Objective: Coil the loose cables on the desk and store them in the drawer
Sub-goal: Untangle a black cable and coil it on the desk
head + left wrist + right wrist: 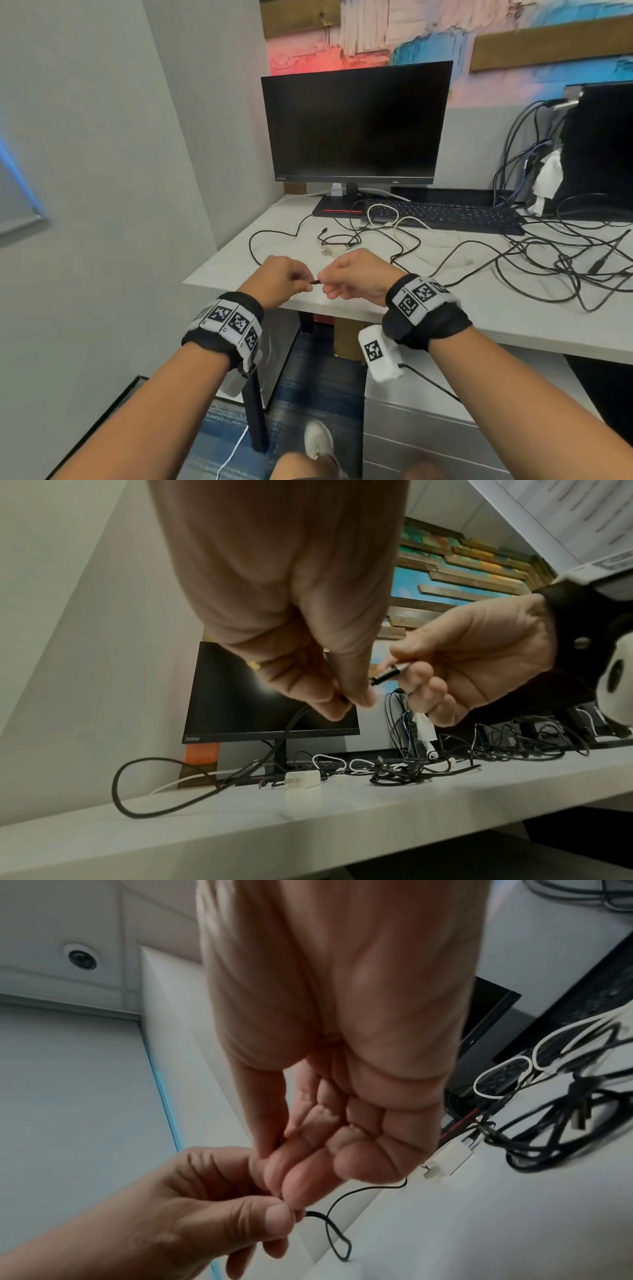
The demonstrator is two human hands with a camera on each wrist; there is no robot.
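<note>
Both the left hand (286, 279) and right hand (356, 275) pinch the thin black cable's plug end (385, 676), whose trailing length risks snagging the white wall charger (303, 780) off the pale desk (445, 308).

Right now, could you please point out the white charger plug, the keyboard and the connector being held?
white charger plug (303, 778), left wrist view, its side face.
keyboard (445, 214), head view, its key area.
connector (387, 675), left wrist view, its dark body.

A black flat-screen monitor (356, 123) with a dark display stands at the back, its foot marked by a thin red stripe. Just in front of it lies a long black keyboard (445, 214). A small white wall charger with metal prongs (303, 780) rests nearby. Behind hangs a colourful painted wooden wall panel (445, 31). A crumpled white tissue (548, 178) leans against a black computer tower (603, 150).
</note>
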